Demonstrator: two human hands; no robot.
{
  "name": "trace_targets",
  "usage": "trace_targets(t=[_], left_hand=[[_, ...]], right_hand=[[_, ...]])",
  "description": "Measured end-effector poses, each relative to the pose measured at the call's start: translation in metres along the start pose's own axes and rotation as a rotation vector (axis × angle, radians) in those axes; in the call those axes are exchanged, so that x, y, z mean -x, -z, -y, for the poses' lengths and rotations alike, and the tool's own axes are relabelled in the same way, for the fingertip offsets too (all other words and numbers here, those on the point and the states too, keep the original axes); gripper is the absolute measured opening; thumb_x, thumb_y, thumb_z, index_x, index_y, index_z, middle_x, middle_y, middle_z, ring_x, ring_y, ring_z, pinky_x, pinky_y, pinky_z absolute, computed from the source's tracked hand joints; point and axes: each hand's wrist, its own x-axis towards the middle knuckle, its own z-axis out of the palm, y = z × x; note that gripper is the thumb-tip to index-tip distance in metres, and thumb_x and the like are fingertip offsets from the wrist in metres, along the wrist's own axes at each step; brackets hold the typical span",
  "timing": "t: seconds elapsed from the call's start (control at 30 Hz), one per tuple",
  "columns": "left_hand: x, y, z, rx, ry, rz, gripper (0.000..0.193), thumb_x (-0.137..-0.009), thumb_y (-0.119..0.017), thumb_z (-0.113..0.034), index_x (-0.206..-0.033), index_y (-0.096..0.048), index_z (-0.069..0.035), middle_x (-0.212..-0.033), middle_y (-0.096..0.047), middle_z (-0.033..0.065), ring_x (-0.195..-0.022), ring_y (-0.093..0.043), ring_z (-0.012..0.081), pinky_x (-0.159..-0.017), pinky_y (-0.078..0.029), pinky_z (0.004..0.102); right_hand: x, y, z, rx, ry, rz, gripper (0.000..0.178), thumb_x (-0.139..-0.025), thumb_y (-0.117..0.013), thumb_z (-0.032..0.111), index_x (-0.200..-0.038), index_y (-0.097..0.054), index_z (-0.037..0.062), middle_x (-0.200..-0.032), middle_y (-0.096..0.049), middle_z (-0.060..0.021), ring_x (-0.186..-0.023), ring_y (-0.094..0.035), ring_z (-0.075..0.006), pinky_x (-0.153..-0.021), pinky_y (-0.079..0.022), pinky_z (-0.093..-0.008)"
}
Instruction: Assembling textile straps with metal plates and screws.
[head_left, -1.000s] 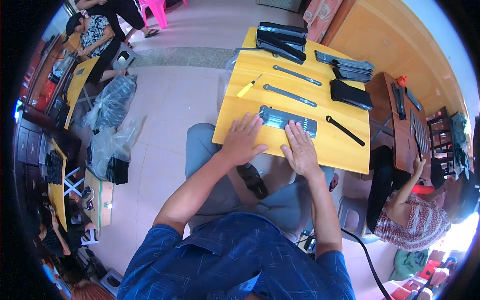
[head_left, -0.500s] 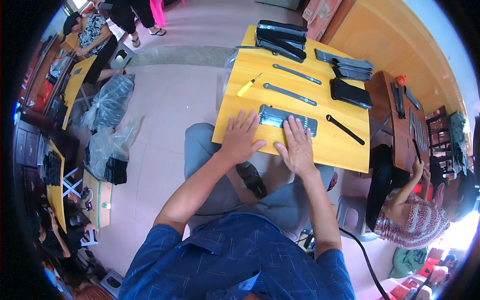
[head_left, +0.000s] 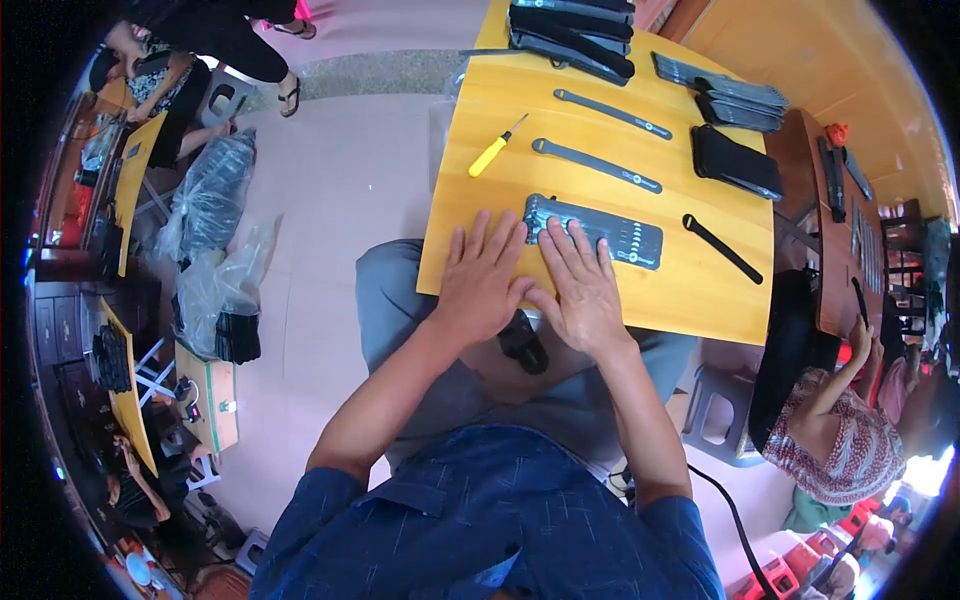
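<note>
A flat clear plastic packet of dark grey straps (head_left: 640, 243) lies in front of me on the yellow table. My right hand (head_left: 580, 285) rests palm down, its fingers stretched over the left part of the packet. Flat on the table beside the packet's left end is my left hand (head_left: 483, 280), fingers spread; the two thumbs meet or nearly meet. Beyond the packet lie two single grey straps (head_left: 598, 165) (head_left: 612, 114), each with a slotted end. A black strap (head_left: 722, 248) lies to the right. Farther left is a yellow-handled screwdriver or awl (head_left: 492, 156).
Stacked black and grey strap bundles (head_left: 572, 38) stand at the table's far edge. More grey packets (head_left: 735, 100) and a black bundle (head_left: 735, 163) sit far right. A co-worker (head_left: 835, 430) sits at the brown table (head_left: 812, 150). Plastic bags (head_left: 212, 195) lie on the floor, left.
My right hand has slid left along the packet, uncovering its right part. Both hands are closer together. The view has shifted, and the table looks nearer.
</note>
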Motion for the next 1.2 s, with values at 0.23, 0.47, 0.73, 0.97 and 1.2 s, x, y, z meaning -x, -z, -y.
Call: trace_targets(t=[0.23,0.47,0.73,0.97,1.2], left_hand=[[-0.008,0.014,0.003,0.026,-0.005,0.054,0.064,-0.095,-0.064,-0.027,-0.153,-0.044,-0.006,-0.161,-0.036,0.0141,-0.151,-0.029,0.0398,-0.12,-0.025,0.0604],[-0.01,0.015,0.005,0.034,-0.016,0.035,0.066,-0.088,-0.07,-0.024,-0.149,-0.049,-0.007,-0.159,-0.039,0.0119,-0.147,-0.034,0.0385,-0.115,-0.031,0.0585],[-0.009,0.011,0.008,0.054,0.011,0.019,0.065,-0.088,-0.069,-0.027,-0.147,-0.052,-0.006,-0.158,-0.043,0.0111,-0.147,-0.037,0.0372,-0.115,-0.031,0.057],[-0.007,0.009,0.008,0.057,-0.004,-0.011,0.066,-0.089,-0.065,-0.026,-0.149,-0.049,-0.005,-0.158,-0.043,0.0125,-0.147,-0.037,0.0379,-0.117,-0.029,0.0566],[-0.006,0.004,0.005,-0.03,-0.041,-0.027,0.066,-0.089,-0.063,-0.022,-0.151,-0.046,-0.006,-0.158,-0.042,0.0146,-0.145,-0.037,0.04,-0.117,-0.029,0.0583]], right_hand=[[-0.004,0.005,0.001,-0.053,-0.049,0.086,0.08,-0.092,-0.065,0.049,-0.157,-0.041,0.0078,-0.168,-0.03,-0.0093,-0.156,-0.023,-0.0331,-0.123,-0.019,-0.0605],[-0.007,0.004,0.002,-0.071,-0.089,0.14,0.078,-0.093,-0.064,0.052,-0.155,-0.045,0.0089,-0.167,-0.033,-0.0117,-0.156,-0.024,-0.0361,-0.123,-0.016,-0.0613],[-0.014,0.001,0.008,-0.031,-0.116,0.114,0.071,-0.093,-0.065,0.051,-0.151,-0.052,0.0117,-0.165,-0.037,-0.0113,-0.154,-0.029,-0.0355,-0.122,-0.018,-0.0601],[-0.013,-0.001,0.008,-0.026,-0.118,0.068,0.069,-0.091,-0.068,0.047,-0.15,-0.054,0.0134,-0.165,-0.037,-0.0107,-0.153,-0.03,-0.0347,-0.122,-0.018,-0.0591],[-0.006,-0.002,0.008,-0.043,-0.093,0.105,0.082,-0.09,-0.069,0.047,-0.158,-0.041,0.0113,-0.17,-0.025,-0.0098,-0.158,-0.018,-0.0317,-0.125,-0.013,-0.0599]])
